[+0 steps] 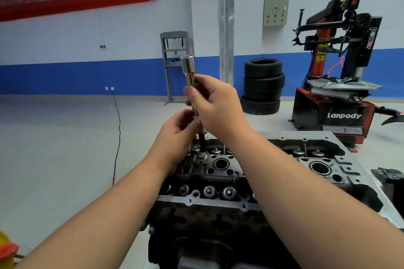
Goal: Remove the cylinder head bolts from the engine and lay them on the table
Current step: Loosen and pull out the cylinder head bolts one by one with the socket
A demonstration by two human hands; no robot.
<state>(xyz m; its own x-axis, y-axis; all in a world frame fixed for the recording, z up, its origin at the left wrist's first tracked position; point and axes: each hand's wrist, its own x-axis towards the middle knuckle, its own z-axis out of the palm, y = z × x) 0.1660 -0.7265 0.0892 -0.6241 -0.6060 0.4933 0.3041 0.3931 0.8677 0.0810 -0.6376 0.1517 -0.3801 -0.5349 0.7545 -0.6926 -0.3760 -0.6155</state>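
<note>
The engine's cylinder head (220,172) fills the lower middle, with valve springs and spark plug wells showing. Above its far left end my right hand (216,105) grips a long metal socket extension (189,70) that stands nearly upright. A dark cylinder head bolt (202,141) hangs from its lower end, just above the head. My left hand (177,135) pinches the joint between the extension and the bolt from below. The bolt's top is hidden by my fingers.
A stack of three tyres (263,85) stands on the floor behind the engine. A tyre changer (341,85) is at the right. A grey press frame (175,65) stands against the blue-and-white wall. A black cable (118,133) runs across the floor at the left.
</note>
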